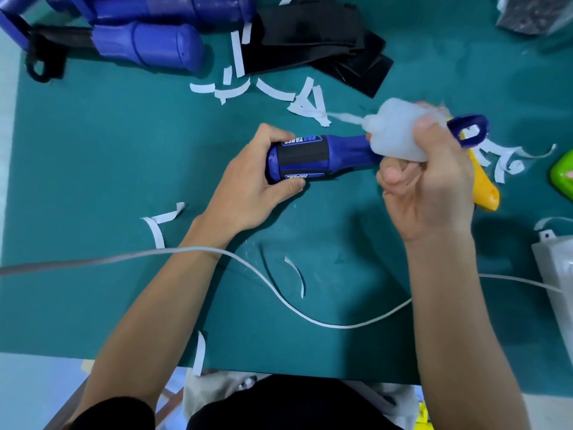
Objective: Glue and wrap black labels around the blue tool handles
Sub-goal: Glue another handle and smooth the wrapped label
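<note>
1. Cable (279, 293), white. Lies slack on the counter (93, 150), nearer the body than both sets of fingers and passing under the forearms.

2. Left hand (248, 184). Fingers (273, 135) curled round the butt end of the blue tool handle (341, 153), thumb on its near side. The grip likely pins the handle flat and stops it rolling.

3. Blue tool handle. Lies lengthwise between the two hands, with its narrow neck running under the right fingers.

4. Black label (302, 156). Already wrapped round the thick part of the handle, just beside the left fingertips. Blue lettering shows at both edges. The seam is not visible, so whether it is closed cannot be told.

5. Right hand (434, 193). Fingers (400, 178) wrapped round the glue bottle (400, 131) with the thumb pressing its side, a squeezing hold. The nozzle points left, above the neck, and is blurred. It is probably being aimed at the label or carried off; which cannot be told.

6. Blue loop (471, 130) and yellow object (483, 187). Just beyond the right fingers, to their outer side. Whether the loop belongs to the held handle is unclear.

7. Paper strips (273, 91), white and curled. Scattered beyond both hands, probably peeled backing.

8. Stack of black labels (325, 48). Far side of the counter, seemingly within reach as supply.

9. Blue handles (148, 45), piled. Farthest, beyond the left fingers.
</note>
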